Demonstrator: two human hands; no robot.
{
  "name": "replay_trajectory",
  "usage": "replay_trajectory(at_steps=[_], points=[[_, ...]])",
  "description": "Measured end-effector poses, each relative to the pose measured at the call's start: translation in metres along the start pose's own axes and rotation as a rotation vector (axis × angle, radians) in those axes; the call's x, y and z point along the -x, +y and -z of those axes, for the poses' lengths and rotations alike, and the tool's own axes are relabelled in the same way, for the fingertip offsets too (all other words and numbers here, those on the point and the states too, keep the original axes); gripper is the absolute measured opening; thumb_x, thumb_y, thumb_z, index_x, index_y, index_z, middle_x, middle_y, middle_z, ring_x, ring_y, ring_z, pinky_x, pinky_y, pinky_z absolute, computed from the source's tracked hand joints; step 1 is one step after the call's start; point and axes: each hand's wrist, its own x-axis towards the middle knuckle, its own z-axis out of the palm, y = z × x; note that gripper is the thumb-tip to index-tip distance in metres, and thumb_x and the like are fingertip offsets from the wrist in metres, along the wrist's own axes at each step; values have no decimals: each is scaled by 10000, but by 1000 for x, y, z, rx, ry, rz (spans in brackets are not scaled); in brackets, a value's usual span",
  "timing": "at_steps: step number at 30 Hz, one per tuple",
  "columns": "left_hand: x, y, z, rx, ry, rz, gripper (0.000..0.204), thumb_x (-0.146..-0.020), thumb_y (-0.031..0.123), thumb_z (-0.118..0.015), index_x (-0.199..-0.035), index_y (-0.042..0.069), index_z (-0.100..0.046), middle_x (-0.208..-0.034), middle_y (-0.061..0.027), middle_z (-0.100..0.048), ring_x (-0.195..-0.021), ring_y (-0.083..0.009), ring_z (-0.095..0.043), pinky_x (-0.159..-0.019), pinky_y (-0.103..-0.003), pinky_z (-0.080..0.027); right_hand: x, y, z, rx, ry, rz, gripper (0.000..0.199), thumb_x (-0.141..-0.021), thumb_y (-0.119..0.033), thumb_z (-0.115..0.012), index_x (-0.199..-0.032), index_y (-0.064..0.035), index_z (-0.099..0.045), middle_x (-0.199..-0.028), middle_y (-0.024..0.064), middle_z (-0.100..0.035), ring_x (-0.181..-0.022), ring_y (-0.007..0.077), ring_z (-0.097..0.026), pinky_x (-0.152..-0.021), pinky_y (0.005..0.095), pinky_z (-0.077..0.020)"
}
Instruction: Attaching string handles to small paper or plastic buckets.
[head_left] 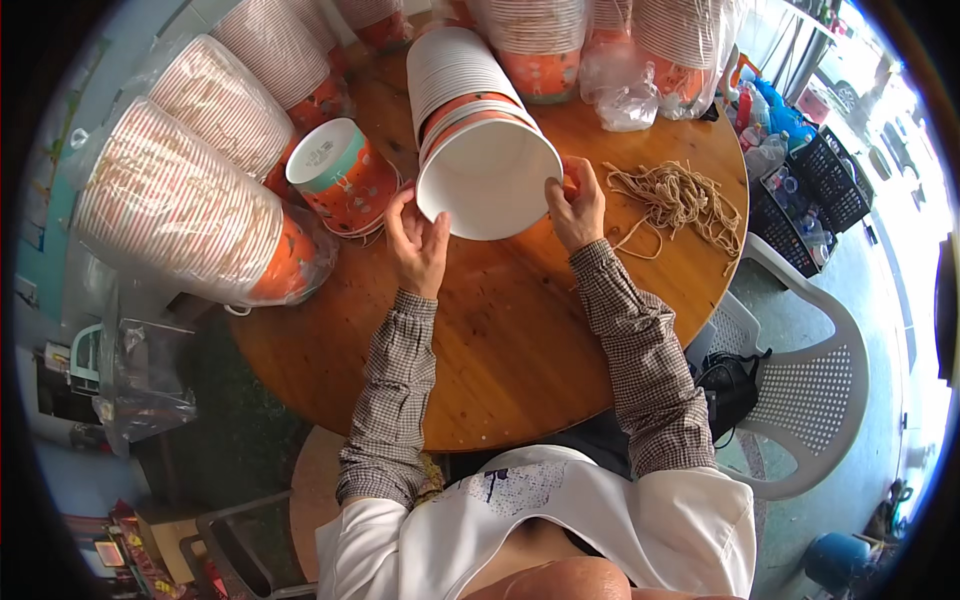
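Left fingers: the left hand [418, 245] seems to grip the lower-left rim of the front paper bucket [490, 180], thumb by the lip and fingers curled at the outer wall, the opening between them narrow.
Right fingers: the right hand [578, 210] holds the opposite side, thumb at the lip, the other fingers partly hidden.
Bucket mouth: open toward the person, white inside, at the near end of a long bucket stack [458, 70] tipped on its side; whether it rests fully on the wood is unclear.
Orange gap: printed wall shows between the front few rims and the rest, so the near group sits proud.
Step in hand: probably nesting or squaring the front buckets, though drawing them off would look alike.
Next move: if nesting, it calls for even pressure from both hands, straight along the stack, without creasing the rim.
Tabletop: round varnished wooden table [490, 350], with tangled tan twine [690, 205] on the right and an upturned orange-and-teal bucket [345, 185] just beside the left hand.
Table edge: plastic-wrapped bucket stacks [190, 205] crowd the left and far sides.
Room: right, a pale plastic chair [800, 390] bears a black bag [735, 395]; beyond, black crates [775, 235] hold bottles; glare whitens the background.
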Motion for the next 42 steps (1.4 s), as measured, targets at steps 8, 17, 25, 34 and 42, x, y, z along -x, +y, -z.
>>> replay_trajectory(at_steps=[8, 17, 25, 34, 42], points=[[24, 32, -4, 20, 82, -48, 622, -928, 66, -576, -1454, -7, -253, -1450, -179, -340, -1286, -249, -424, -1031, -360, -413, 31, -29, 1, -308, -59, -3, 248, -912, -88, -564, -1122, 27, -500, -962, 90, -626, -737, 112, -624, -609, 245, -514], [21, 27, 41, 11, 224, -65, 499, -880, -24, -464, -1375, -32, -399, -1252, -153, -541, -1086, -196, -552, -935, -315, -443, 7, -6, 6, -560, -475, -349, 595, -1004, -491, -348, -1258, 19, -519, -1163, 134, -622, -922, 207, -634, -782, 326, -517], [43, 19, 74, -29, 114, 53, 353, -954, 121, -507, -1276, -23, -522, -1120, -118, -629, -994, -187, -603, -868, -302, -482, -23, 25, -18, -349, -172, -352, 226, -926, -173, -598, -1033, 26, -617, -854, 89, -673, -686, 158, -653, -612, 257, -528], [31, 108, 67, -394, -121, 135, 396, -861, 8, -442, -1235, -67, -549, -1214, -182, -614, -1133, -256, -585, -933, -334, -465, 16, -25, 119, 600, -489, -54, 191, -812, -131, -680, -973, -28, -664, -794, 89, -649, -693, 174, -614, -641, 322, -504], [24, 126, 52, -488, -83, 145, 403, -893, 46, -520, -1292, -10, -514, -1161, -118, -601, -802, -148, -554, -724, -282, -476, 46, -8, 113, 766, -618, 176, 186, -815, -156, -628, -983, -79, -649, -991, 98, -582, -856, 308, -619, -729, 401, -495]])
